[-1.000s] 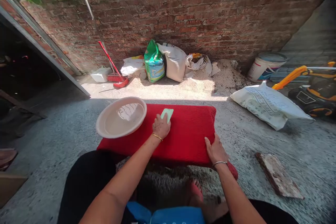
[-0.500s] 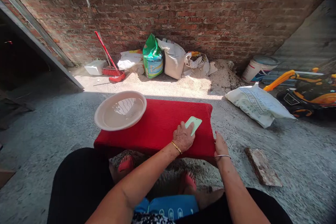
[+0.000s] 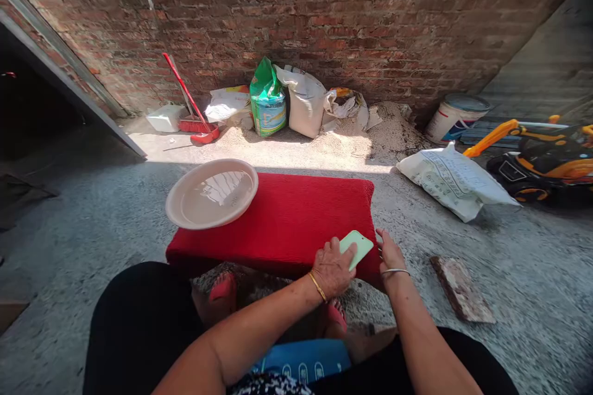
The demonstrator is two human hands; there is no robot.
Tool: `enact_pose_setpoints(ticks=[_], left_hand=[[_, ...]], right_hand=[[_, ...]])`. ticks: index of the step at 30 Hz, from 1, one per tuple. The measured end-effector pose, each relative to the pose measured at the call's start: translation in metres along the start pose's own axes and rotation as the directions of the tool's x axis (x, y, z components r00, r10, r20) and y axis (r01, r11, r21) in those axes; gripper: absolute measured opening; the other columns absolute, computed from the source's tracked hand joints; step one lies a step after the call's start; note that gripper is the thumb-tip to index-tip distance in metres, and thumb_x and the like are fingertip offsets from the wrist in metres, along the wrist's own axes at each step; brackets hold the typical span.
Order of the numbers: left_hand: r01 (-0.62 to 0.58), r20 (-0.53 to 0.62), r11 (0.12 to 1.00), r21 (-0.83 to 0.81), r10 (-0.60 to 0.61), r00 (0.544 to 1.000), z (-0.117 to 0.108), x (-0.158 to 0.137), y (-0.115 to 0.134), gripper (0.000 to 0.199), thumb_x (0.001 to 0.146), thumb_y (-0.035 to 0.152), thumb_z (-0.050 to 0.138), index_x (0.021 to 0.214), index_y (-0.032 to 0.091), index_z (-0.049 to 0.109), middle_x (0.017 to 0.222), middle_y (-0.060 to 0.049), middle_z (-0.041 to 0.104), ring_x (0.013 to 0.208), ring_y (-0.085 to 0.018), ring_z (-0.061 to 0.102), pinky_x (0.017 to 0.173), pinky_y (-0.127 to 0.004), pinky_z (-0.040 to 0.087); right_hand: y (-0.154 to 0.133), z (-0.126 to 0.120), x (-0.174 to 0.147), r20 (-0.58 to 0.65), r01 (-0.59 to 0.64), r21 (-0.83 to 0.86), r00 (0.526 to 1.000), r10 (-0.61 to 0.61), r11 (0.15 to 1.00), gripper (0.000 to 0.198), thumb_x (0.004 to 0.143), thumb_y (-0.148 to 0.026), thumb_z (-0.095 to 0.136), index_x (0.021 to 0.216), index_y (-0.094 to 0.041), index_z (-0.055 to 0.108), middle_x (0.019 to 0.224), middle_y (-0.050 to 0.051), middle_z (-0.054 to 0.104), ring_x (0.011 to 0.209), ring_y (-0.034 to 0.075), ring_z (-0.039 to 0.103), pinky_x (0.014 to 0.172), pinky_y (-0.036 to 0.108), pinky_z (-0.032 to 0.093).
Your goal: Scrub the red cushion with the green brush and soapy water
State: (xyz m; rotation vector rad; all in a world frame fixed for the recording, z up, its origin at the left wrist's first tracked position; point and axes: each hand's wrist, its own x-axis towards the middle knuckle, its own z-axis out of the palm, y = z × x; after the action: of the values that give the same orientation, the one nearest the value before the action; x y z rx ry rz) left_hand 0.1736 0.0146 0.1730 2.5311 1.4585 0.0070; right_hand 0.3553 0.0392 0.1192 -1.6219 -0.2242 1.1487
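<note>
My left hand (image 3: 332, 268) is closed on a pale green, flat scrubbing brush (image 3: 357, 248). The brush has rounded corners and a small hole near its far end. Its underside is hidden, turned down toward the red cloth (image 3: 296, 213). That cloth covers a low bench in front of my knees. At the cloth's right edge, my right hand (image 3: 390, 253) has its fingers curled against the side, partly hidden. On the bench's left end stands a pale round basin (image 3: 210, 222) of water, which reflects the light.
Against the brick wall stand a green bag (image 3: 267, 102), a white sack (image 3: 306, 105), a red dustpan (image 3: 206, 134) and a bucket (image 3: 456, 117). To the right lie another sack (image 3: 456, 179), a brick-like slab (image 3: 463, 290) and a yellow-and-black toy vehicle (image 3: 542, 160).
My left hand has moved the green brush right and toward me, nearer the bench's right front corner. My right hand stays at the cloth's right edge.
</note>
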Motion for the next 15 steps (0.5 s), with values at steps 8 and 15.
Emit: enact_pose_setpoints(ticks=[8, 15], left_hand=[[0.436, -0.104, 0.898, 0.061, -0.429, 0.898, -0.032, 0.030, -0.081, 0.055, 0.094, 0.042, 0.039, 0.147, 0.027, 0.037, 0.123, -0.018, 0.048, 0.103, -0.028, 0.056, 0.079, -0.038, 0.049], [0.027, -0.027, 1.000, 0.010, -0.027, 0.999, 0.003, 0.032, 0.018, 0.061, 0.089, 0.046, 0.049, 0.146, 0.028, 0.037, 0.125, -0.015, 0.046, 0.105, -0.028, 0.053, 0.084, -0.040, 0.046]], right_hand=[[-0.011, 0.006, -0.010, -0.049, -0.132, 0.100, 0.989, 0.137, 0.986, 0.046, 0.089, -0.051, 0.050, 0.124, -0.023, 0.061, 0.067, -0.001, 0.065, 0.054, 0.015, 0.059, 0.056, 0.027, 0.051], [-0.006, -0.006, 0.003, 0.009, -0.156, 0.112, 0.988, 0.156, 0.981, 0.047, 0.093, -0.050, 0.042, 0.123, -0.019, 0.061, 0.064, -0.001, 0.063, 0.052, 0.015, 0.055, 0.054, 0.027, 0.048]])
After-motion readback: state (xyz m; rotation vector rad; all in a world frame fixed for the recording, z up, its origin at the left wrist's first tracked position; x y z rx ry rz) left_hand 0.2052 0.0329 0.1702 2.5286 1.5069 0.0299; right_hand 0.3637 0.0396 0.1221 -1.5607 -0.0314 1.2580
